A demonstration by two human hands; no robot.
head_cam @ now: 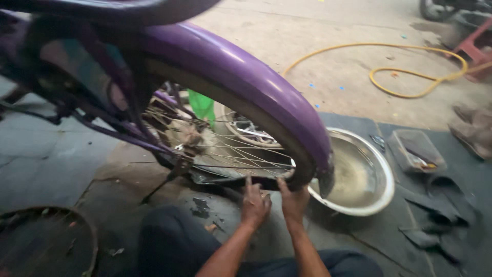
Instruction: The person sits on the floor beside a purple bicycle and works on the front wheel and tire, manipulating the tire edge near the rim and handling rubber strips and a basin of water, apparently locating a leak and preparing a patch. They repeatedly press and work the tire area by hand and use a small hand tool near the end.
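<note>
Nearest to us, two forearms rise from our lap toward one bicycle wheel. Our left hand (254, 204) and our right hand (293, 199) sit side by side, nearly touching, at the lowest point of the black tyre (241, 182). The left hand's fingers point up and lie pressed together against the tyre's sidewall; the right hand's fingers curl over the tyre edge, gripping it, thumb beside the left hand. Both wrists are bent back, palms facing the wheel.

The wheel (225, 149) stands upright, raised just off the floor, its plane running from near left to far right and its axle lying across our view. Many thin spokes fan out from one hub (187, 138). One purple mudguard (246, 77) arches over the tyre and ends low at the right, just above our right hand.

At lower left, one second wheel rim (77, 225) lies flat on the floor. Just right of the tyre sits one round metal basin (379, 169) holding cloudy water. Beyond it, on a dark mat (461, 169), lie one small clear tray (415, 151) and several black rubber strips (435, 202). Farthest off, one yellow hose (410, 72) loops across the concrete floor (287, 36).
</note>
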